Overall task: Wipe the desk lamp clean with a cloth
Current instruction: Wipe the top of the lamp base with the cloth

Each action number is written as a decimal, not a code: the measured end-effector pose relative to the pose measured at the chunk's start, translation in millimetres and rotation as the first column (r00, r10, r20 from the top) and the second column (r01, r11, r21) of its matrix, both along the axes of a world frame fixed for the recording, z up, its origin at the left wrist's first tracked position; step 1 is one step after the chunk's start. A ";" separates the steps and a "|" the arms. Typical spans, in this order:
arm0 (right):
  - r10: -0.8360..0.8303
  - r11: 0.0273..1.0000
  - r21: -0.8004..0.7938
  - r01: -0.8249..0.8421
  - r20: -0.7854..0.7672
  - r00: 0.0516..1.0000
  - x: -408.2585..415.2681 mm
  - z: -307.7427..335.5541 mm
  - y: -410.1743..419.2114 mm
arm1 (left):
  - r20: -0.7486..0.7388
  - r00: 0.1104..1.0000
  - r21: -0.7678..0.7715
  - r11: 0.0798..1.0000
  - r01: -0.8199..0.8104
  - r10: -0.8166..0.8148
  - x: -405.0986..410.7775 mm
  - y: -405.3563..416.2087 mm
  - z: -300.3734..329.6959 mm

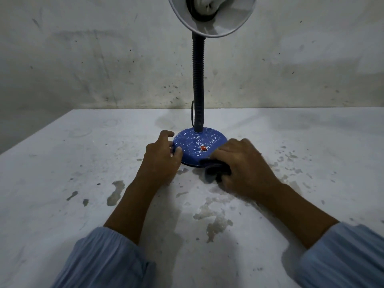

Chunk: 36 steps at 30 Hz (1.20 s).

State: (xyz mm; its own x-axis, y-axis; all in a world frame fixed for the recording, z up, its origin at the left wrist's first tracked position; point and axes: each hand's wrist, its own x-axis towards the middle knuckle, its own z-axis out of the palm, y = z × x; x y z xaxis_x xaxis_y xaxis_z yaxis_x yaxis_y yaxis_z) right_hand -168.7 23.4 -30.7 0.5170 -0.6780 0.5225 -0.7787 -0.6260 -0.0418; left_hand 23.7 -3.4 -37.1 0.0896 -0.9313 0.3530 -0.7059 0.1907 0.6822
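Observation:
A desk lamp stands at the middle of the table, with a round blue base speckled white, a red switch and a dark ribbed neck. Its shade faces me at the top edge, white inside with a bulb. My left hand grips the left rim of the base, thumb on top. My right hand holds a bunched dark cloth against the base's front right rim. The base's right side is hidden behind that hand.
The white table is worn, with grey patches of chipped paint near the front. A stained white wall rises right behind the lamp. The table's left edge runs diagonally.

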 end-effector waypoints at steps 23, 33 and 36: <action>-0.349 0.937 0.001 0.349 0.006 0.937 -34.0 -0.7 -21.8 | -0.052 0.999 0.050 0.999 0.002 0.000 0.3 -1.0 -3.7; -0.238 0.971 0.018 0.237 0.045 0.970 -11.8 4.5 -26.8 | -0.066 0.998 0.042 0.999 0.026 -0.023 4.4 -7.6 -9.5; -0.421 0.901 0.074 0.427 -0.077 0.904 -23.5 16.6 -44.3 | -0.071 0.997 0.048 0.999 0.020 -0.017 3.9 -10.0 -9.9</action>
